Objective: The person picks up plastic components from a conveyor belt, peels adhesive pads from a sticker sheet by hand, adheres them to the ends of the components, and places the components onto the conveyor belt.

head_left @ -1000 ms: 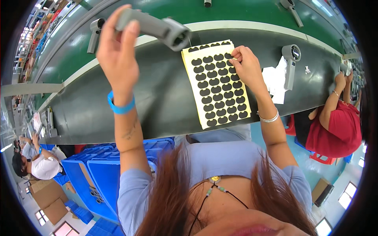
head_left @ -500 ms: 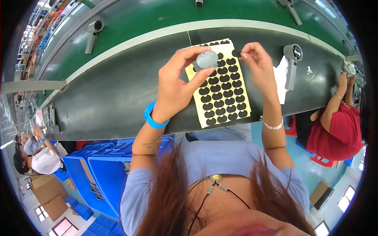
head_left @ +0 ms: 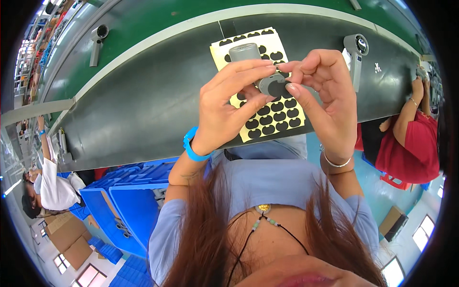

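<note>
Grey handheld fan parts are the work here: one grey plastic piece [head_left: 260, 71], with a round tube end at the top, is held up in front of the person, above the dark work table [head_left: 143, 110]. Left hand [head_left: 229, 105] wraps its fingers around the body of this piece and holds it firmly. Right hand [head_left: 320, 91] pinches narrowly at the lower end of the piece, where a small black round pad [head_left: 276, 88] sits under the thumb and the forefinger. I judge that the step in hand is the sticking of one black pad onto the grey piece. Behind the hands lies the yellow sheet of black adhesive pads [head_left: 267, 112] on the table, with many pads on it and some places empty near the top. I think the next move calls for firm pressure of the thumb, so that the pad lies flat and centred, without a lifted edge. Another grey fan [head_left: 356, 55] lies on the table to the right, and one more [head_left: 97, 40] on the green belt [head_left: 158, 28] far left.
</note>
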{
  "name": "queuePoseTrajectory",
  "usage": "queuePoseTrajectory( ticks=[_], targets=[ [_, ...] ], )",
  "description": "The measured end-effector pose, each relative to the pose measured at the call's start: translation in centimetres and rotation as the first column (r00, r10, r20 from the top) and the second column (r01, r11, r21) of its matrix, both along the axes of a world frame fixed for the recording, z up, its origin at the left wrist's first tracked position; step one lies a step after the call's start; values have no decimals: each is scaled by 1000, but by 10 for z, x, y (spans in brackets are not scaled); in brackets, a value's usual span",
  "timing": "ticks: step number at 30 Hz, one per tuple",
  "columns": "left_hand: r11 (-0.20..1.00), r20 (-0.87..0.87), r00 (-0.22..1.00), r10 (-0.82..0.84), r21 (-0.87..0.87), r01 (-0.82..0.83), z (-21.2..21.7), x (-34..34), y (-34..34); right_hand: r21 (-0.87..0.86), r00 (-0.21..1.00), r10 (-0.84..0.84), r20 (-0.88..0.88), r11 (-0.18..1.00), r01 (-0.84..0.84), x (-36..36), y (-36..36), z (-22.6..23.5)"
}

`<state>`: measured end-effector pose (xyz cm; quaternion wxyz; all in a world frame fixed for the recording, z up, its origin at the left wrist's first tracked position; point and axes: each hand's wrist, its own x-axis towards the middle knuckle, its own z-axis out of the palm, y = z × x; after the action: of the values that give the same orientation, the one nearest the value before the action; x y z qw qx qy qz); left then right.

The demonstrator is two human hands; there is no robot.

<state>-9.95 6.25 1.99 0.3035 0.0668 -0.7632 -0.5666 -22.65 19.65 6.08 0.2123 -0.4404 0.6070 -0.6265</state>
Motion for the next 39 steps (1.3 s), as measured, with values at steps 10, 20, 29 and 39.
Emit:
queuePoseTrajectory(
  ticks=[10, 20, 29, 39],
  targets=[
    [951, -55, 989, -138, 271, 147, -1, -1, 6, 53, 999, -30, -40, 998, 32, 2, 3, 2],
    [925, -49, 983, -177, 332, 183, 1, -1, 2, 53, 998, -36, -59, 998, 39, 1, 2, 4],
    [938, -19, 986, -167, 306, 165, 1, -1, 0, 139, 999, -13, -45, 990, 19, 2, 2, 9],
    [930, -19, 984, -175, 324, 171, 1, 0, -1, 163, 997, -4, -80, 986, 17, 3, 1, 10]
  ],
)
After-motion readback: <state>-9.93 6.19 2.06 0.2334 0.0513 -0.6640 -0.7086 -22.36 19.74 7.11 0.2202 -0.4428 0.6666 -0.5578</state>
